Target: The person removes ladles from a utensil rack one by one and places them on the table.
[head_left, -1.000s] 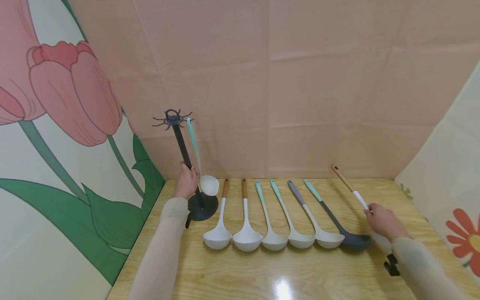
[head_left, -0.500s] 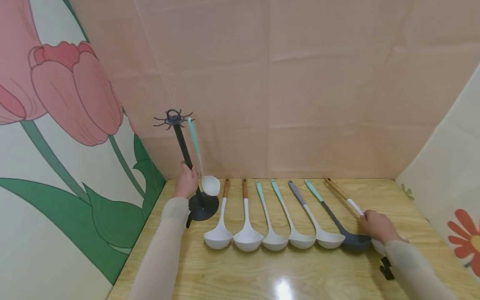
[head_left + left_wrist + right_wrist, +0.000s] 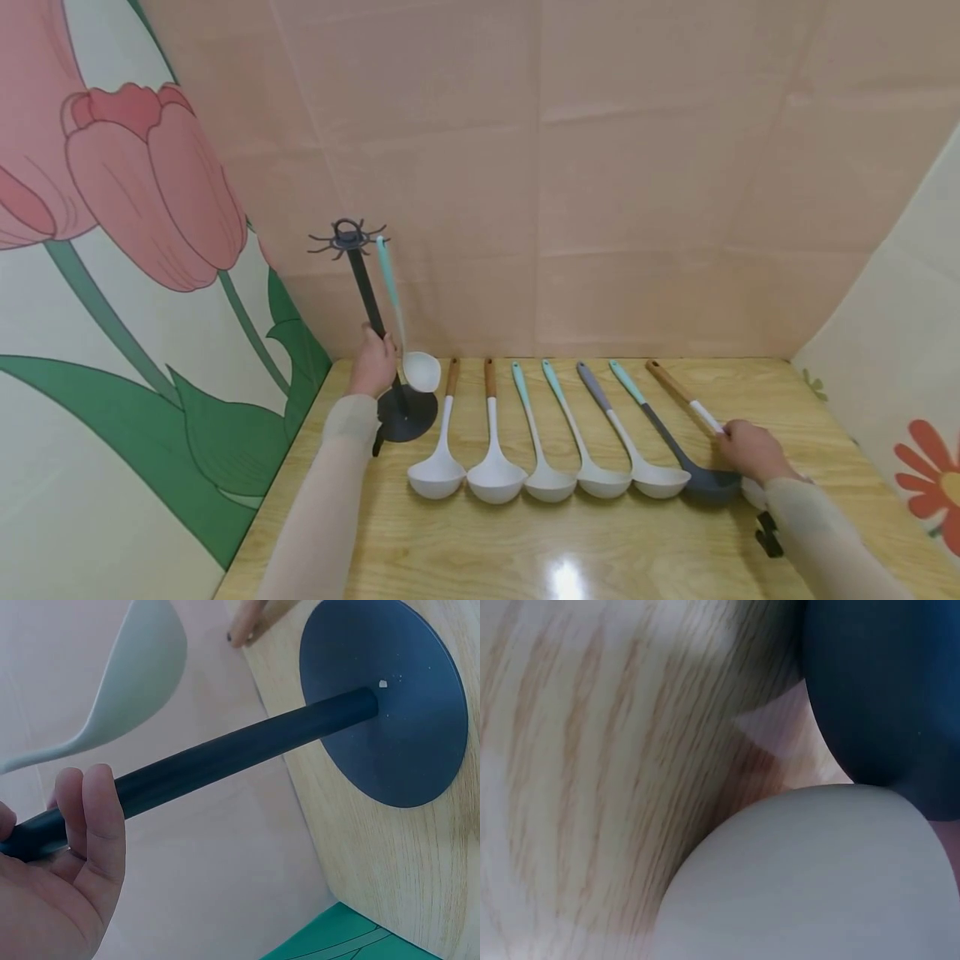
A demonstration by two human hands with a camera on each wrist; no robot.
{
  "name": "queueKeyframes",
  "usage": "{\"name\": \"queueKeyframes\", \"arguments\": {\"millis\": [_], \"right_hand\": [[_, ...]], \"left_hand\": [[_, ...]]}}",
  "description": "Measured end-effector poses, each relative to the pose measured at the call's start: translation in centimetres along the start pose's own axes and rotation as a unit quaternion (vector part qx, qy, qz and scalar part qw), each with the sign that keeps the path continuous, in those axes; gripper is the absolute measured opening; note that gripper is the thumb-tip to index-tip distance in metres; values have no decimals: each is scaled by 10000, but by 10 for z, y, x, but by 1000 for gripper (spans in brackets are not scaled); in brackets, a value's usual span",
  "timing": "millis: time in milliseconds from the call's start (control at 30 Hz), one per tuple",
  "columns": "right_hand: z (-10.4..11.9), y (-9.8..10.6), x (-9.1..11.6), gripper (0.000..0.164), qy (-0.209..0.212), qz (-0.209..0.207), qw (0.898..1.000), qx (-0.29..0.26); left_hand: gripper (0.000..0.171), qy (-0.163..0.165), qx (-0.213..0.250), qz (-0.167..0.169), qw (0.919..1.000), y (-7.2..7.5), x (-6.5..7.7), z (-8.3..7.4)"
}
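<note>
My left hand grips the black post of a utensil stand, its fingers curled round the post in the left wrist view. From one hook of the stand hangs a white ladle with a mint handle, close beside that hand. At the right end of the row, my right hand holds a white ladle with a wooden handle by its white shaft. Most of its bowl is hidden behind the hand in the head view. In the right wrist view the white bowl is against or very near the dark ladle's bowl.
Several ladles lie side by side on the wooden table, from a wooden-handled white ladle to a dark grey ladle with a mint handle. A pink backdrop rises behind the table, with flower-printed panels at the sides.
My right hand has lowered the wooden-handled ladle and shifted it left, so its handle now lies down beside the dark ladle's handle. My left hand stays on the stand.
</note>
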State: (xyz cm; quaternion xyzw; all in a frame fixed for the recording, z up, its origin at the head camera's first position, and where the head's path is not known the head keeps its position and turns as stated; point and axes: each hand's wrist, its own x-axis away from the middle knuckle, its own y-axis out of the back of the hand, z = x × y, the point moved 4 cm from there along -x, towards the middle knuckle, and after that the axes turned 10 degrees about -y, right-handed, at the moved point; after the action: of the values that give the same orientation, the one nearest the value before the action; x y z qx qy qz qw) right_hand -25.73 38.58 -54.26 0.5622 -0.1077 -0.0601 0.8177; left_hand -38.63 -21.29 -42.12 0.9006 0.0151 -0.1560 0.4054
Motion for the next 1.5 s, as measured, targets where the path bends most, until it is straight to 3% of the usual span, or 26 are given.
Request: {"name": "queueKeyframes", "arguments": {"millis": [300,867,1100,1300,1500], "right_hand": [[-3,4,-1,30,0,-330,9994,-99],[3,3,2,37,27,-476,9986,-213],[9,8,6,42,-118,-297,9993,-184],[2,4,5,34,-361,-51,9993,-130],[-3,2,3,33,-368,-94,9991,-176]], "left_hand": [[53,-9,32,-57,10000,0,-1,-1],[53,81,-119,-59,9999,-3,-2,3],[49,100,105,-93,9999,-2,0,2],[48,46,95,-131,9999,-2,0,1],[52,70,-9,-137,9999,-1,2,0]]}}
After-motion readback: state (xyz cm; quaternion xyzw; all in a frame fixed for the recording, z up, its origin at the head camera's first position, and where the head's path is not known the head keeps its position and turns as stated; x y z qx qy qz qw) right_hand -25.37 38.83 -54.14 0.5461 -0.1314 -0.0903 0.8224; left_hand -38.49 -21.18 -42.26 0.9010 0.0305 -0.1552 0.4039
